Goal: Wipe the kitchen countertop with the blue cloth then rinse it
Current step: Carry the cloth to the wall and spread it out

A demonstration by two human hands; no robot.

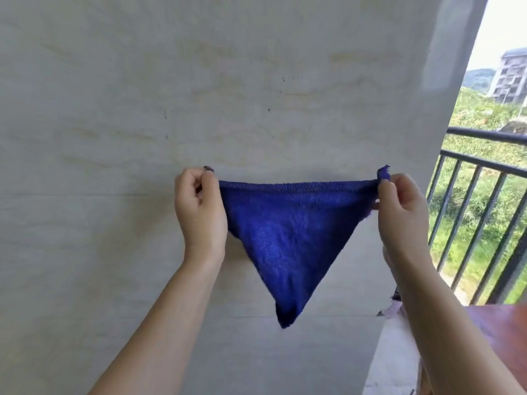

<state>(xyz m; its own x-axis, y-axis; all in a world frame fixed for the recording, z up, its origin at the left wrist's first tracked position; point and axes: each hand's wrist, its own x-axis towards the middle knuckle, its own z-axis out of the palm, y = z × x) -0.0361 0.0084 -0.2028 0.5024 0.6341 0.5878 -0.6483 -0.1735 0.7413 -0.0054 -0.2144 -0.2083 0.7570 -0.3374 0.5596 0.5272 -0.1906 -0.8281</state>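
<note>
Blue cloth [291,238] hangs in a triangle. Left hand [199,212] and right hand [402,215] each pinch a top corner. Pull it flat, gently, keeping both pinches tight.

Light: soft daylight, coming from the open right side behind the railing [484,212].
Brightness: the wall [199,95] is evenly lit and pale; the sky [502,21] in the top right corner is overexposed, almost white.
Shadows: faint only — a weak grey shade on the wall under the blue cloth [293,235].
Sharpness: the centre is quite sharp, the cloth fibres are visible; the far building [512,75] is soft.
Distortion: wide-angle — the wall edge and the railing bars lean near the right edge.
</note>
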